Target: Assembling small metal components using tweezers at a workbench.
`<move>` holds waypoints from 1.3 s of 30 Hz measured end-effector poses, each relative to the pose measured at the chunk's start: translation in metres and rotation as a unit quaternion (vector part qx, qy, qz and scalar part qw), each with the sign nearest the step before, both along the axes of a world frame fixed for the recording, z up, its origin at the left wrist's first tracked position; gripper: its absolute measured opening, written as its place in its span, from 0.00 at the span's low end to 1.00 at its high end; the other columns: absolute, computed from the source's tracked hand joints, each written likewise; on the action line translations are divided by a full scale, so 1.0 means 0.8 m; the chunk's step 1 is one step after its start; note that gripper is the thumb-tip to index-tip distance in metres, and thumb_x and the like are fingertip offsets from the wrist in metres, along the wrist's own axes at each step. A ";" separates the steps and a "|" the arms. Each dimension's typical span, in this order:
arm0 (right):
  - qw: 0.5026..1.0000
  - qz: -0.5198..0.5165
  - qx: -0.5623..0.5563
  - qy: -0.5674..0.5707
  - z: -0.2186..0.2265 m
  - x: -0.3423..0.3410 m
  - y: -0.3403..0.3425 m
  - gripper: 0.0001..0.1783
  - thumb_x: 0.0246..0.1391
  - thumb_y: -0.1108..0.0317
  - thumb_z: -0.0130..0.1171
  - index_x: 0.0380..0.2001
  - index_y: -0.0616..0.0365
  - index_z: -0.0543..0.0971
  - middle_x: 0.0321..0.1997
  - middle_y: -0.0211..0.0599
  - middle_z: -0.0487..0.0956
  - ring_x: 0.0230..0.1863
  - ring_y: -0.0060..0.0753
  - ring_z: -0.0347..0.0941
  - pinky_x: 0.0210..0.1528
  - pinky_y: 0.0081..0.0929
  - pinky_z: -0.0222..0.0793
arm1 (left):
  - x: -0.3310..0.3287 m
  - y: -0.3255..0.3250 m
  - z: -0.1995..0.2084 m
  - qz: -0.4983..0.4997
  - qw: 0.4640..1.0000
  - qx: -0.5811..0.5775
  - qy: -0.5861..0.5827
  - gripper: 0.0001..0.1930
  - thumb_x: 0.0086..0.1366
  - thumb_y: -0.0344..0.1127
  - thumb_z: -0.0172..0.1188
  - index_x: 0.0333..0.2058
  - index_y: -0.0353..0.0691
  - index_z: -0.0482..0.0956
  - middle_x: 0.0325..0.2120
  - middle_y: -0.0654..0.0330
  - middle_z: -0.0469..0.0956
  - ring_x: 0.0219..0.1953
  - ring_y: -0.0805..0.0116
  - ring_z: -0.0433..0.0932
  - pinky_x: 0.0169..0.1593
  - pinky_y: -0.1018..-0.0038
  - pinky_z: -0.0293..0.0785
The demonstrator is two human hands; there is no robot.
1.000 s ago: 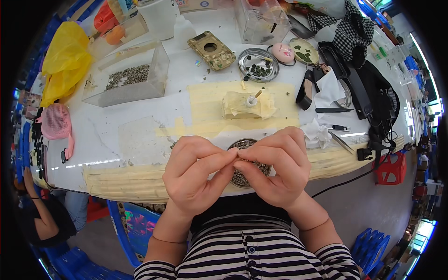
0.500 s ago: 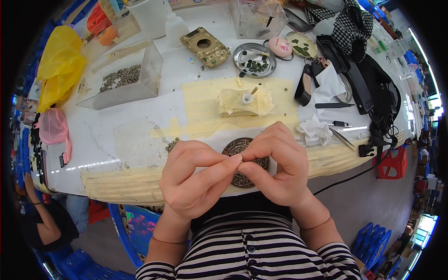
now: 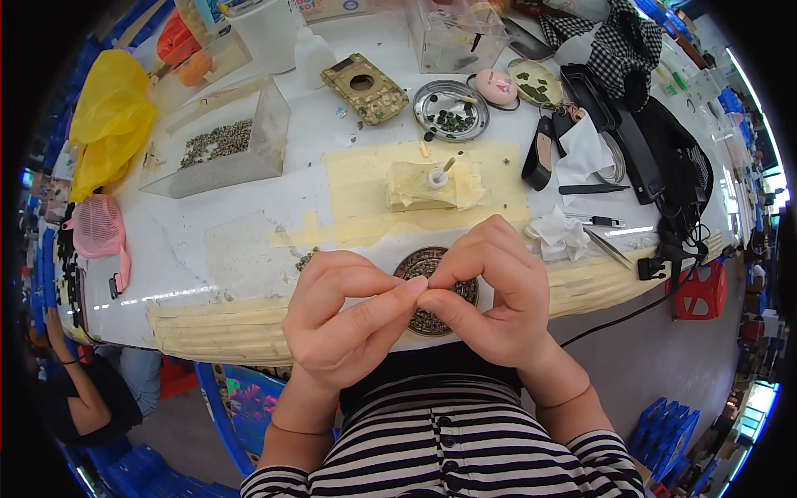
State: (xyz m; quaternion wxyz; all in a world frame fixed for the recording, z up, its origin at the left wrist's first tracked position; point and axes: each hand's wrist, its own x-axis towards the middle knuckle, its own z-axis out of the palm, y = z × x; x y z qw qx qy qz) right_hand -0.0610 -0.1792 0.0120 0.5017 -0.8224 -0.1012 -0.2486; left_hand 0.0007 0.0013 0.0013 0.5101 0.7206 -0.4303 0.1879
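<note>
My left hand [image 3: 347, 319] and my right hand [image 3: 500, 290] meet at the fingertips in front of me. Both are closed in a pinch, thumb against forefinger, and whatever sits between the tips is too small to make out. Right beneath them lies a round dark dish [image 3: 425, 251] filled with tiny greyish-brown parts, partly covered by my fingers. Beyond the hands stands a block wrapped in yellowish tape [image 3: 405, 192], bearing a small white cup [image 3: 438, 178] with a thin stick in it.
A clear bin [image 3: 267, 149] of tiny parts stands at left, near a yellow bag [image 3: 112, 116]. Farther back are a camouflage toy tank body [image 3: 378, 104] and a metal dish [image 3: 484, 126] of dark green pieces. Tweezers [image 3: 610, 246], crumpled tissue [image 3: 558, 232] and a knife [image 3: 599, 221] lie at right.
The hands stay pinched together in nearly the same place over the dish. The view has shifted very slightly; nothing else visibly differs.
</note>
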 end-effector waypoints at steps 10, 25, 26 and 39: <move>0.968 -0.125 -0.158 -0.151 -0.009 -0.003 0.018 0.14 0.37 0.65 0.77 0.30 0.48 0.83 0.29 0.21 0.77 0.31 0.30 0.67 0.36 0.28 0.59 | 0.000 -0.005 -0.001 0.029 1.000 -0.003 0.008 0.18 0.41 0.20 0.74 0.35 0.37 0.87 0.27 0.63 0.79 0.30 0.65 0.75 0.32 0.72 0.71; 0.998 0.012 0.052 0.027 -0.007 -0.003 0.003 0.11 0.43 0.66 0.76 0.29 0.53 0.83 0.30 0.28 0.80 0.33 0.31 0.72 0.38 0.29 0.62 | -0.001 -0.003 0.001 -0.013 1.000 0.000 -0.003 0.16 0.44 0.19 0.71 0.35 0.38 0.86 0.28 0.63 0.77 0.30 0.65 0.74 0.34 0.72 0.69; 0.998 0.014 0.062 0.031 -0.007 -0.003 0.002 0.11 0.43 0.66 0.76 0.29 0.53 0.83 0.30 0.28 0.80 0.33 0.31 0.72 0.38 0.29 0.62 | -0.001 -0.003 0.001 -0.016 1.000 -0.001 0.000 0.15 0.44 0.19 0.71 0.34 0.38 0.86 0.28 0.63 0.77 0.30 0.65 0.74 0.34 0.72 0.69; 0.987 -0.096 -0.089 -0.091 -0.009 -0.003 0.013 0.13 0.38 0.67 0.77 0.30 0.50 0.84 0.30 0.23 0.79 0.30 0.30 0.69 0.38 0.28 0.60 | -0.001 -0.005 -0.001 0.016 1.000 -0.004 0.017 0.18 0.42 0.20 0.73 0.36 0.37 0.87 0.27 0.63 0.78 0.29 0.65 0.75 0.33 0.72 0.70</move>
